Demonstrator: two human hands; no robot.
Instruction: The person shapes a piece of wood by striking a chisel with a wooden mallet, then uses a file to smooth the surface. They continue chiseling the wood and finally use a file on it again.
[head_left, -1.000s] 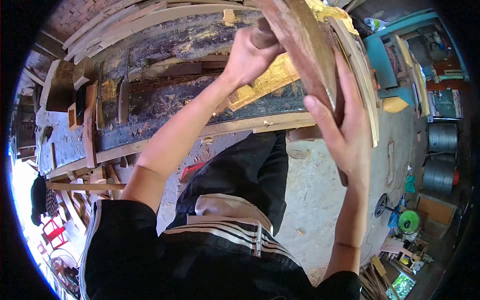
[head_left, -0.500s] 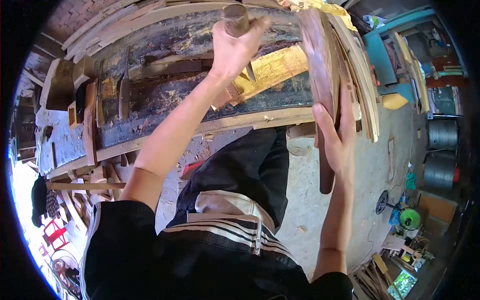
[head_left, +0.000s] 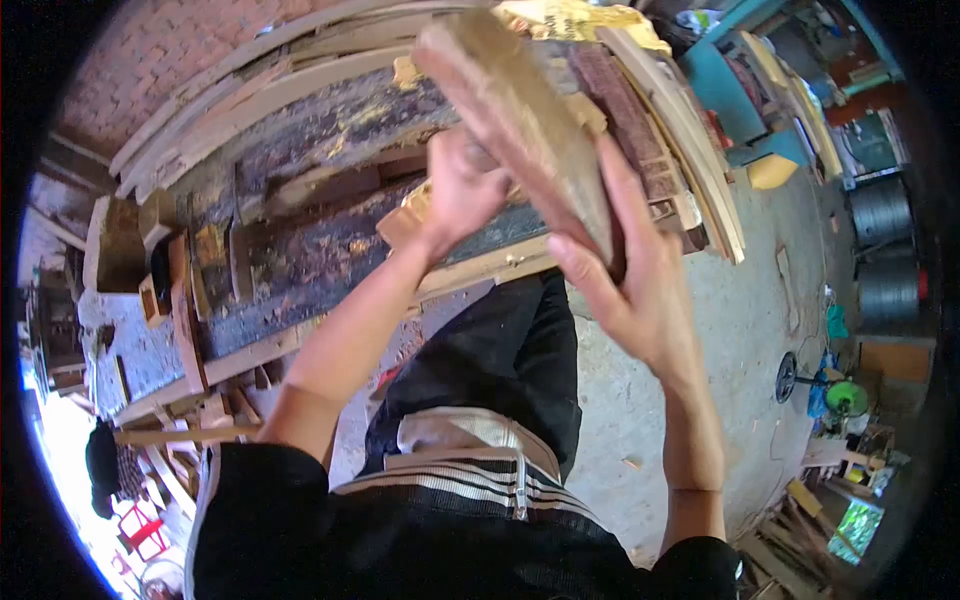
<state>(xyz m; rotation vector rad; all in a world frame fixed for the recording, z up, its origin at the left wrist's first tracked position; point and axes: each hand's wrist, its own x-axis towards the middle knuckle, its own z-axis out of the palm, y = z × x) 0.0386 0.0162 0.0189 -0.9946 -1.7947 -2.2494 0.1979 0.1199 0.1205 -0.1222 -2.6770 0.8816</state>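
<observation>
My right hand (head_left: 635, 290) is closed around the lower end of a thick, club-like wooden mallet (head_left: 530, 130), which is raised at a slant over the bench and points up to the left. Blurred by motion, my left hand (head_left: 465, 195) is closed around the round handle of a chisel (head_left: 481, 156), just left of the mallet. The chisel's blade is hidden behind the hand. Beneath my left hand, a pale piece of wood (head_left: 400, 226) lies near the front edge of the workbench (head_left: 290, 300), mostly covered by the hand and mallet.
Long boards (head_left: 690, 150) are stacked at the bench's right end, with more strips (head_left: 240, 150) along the back. Wood blocks (head_left: 115, 245) and a flat tool (head_left: 240, 250) lie to the left. Wire coils (head_left: 885, 215) and a green fan (head_left: 847, 398) stand at the right.
The mallet has swung from near upright at the right to a leftward slant near my left hand. My left hand has come lower and nearer, still around the chisel. The view has shifted slightly.
</observation>
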